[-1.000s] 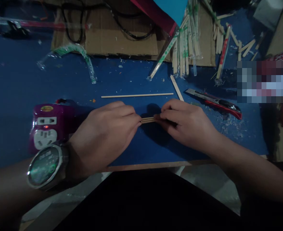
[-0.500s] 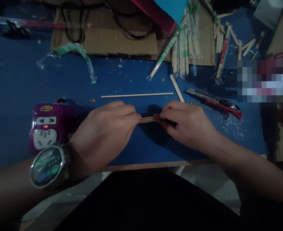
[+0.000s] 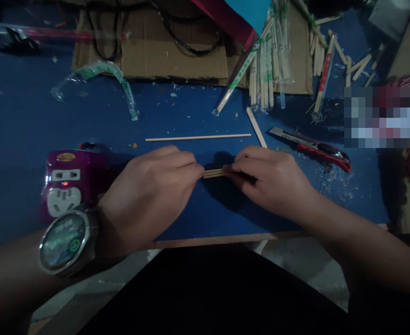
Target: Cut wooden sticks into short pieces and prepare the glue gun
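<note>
Watch (image 3: 64, 242) shifted slightly, left fingers (image 3: 190, 171) and right fingers (image 3: 241, 165) closed on sticks (image 3: 213, 173), inside table edge (image 3: 226, 239)

A blue tabletop (image 3: 191, 214) with a pale brown near edge bears 1 thin wooden stick (image 3: 198, 137) lying crosswise, 1 flat wooden stick (image 3: 256, 127) lying aslant, and a red-and-black utility knife (image 3: 309, 148) near pale shavings (image 3: 337, 179). A purple power socket (image 3: 65, 181) rests at the left, with a crumpled green-and-clear wrapper (image 3: 102, 70) beyond it. Flattened cardboard (image 3: 173, 58) lies along the far side; the blurred red-and-clear strip (image 3: 58, 34) at far left is perhaps plastic packaging. Short wooden pieces (image 3: 361, 67) lie scattered at far right.
</note>
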A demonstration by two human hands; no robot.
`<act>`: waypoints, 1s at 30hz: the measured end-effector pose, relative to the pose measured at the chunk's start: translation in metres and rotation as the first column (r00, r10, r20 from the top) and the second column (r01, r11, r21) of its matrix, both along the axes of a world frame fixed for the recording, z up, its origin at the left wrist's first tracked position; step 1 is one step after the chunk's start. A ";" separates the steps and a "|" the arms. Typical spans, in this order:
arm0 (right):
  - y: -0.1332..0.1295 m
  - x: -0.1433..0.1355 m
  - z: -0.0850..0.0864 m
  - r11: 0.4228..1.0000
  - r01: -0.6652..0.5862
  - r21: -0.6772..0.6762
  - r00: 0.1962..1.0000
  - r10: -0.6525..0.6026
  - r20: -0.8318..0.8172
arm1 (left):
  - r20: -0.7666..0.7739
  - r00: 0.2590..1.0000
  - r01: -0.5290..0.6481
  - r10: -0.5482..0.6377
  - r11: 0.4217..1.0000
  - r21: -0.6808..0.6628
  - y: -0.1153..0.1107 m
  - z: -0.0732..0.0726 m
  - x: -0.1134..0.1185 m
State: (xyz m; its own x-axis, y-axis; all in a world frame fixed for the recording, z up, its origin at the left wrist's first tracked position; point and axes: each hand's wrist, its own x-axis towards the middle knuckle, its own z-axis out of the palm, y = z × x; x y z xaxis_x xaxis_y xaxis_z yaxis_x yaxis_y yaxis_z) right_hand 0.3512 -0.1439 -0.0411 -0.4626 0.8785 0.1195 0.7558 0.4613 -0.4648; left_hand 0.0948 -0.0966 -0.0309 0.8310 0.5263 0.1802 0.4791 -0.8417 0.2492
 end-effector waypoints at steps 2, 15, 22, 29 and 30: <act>0.000 0.000 0.000 1.000 0.005 0.000 1.000 -0.005 0.003 | 0.008 1.000 0.007 -0.007 1.000 0.012 0.000 0.000 0.001; 0.001 -0.002 0.001 1.000 0.014 -0.027 1.000 -0.014 0.001 | -0.003 1.000 -0.020 0.019 1.000 -0.001 -0.003 0.003 0.002; 0.001 -0.001 0.001 0.998 0.022 -0.054 1.000 -0.022 0.011 | -0.043 0.997 -0.060 0.060 0.998 -0.004 -0.005 0.005 0.003; 0.002 0.000 -0.001 1.000 0.010 -0.024 1.000 -0.010 0.014 | -0.043 0.999 -0.027 0.028 0.999 0.021 -0.012 0.007 0.005; 0.001 0.000 -0.002 1.000 0.011 -0.018 1.000 -0.011 0.012 | -0.053 0.999 0.002 -0.001 1.000 0.026 -0.015 0.007 0.006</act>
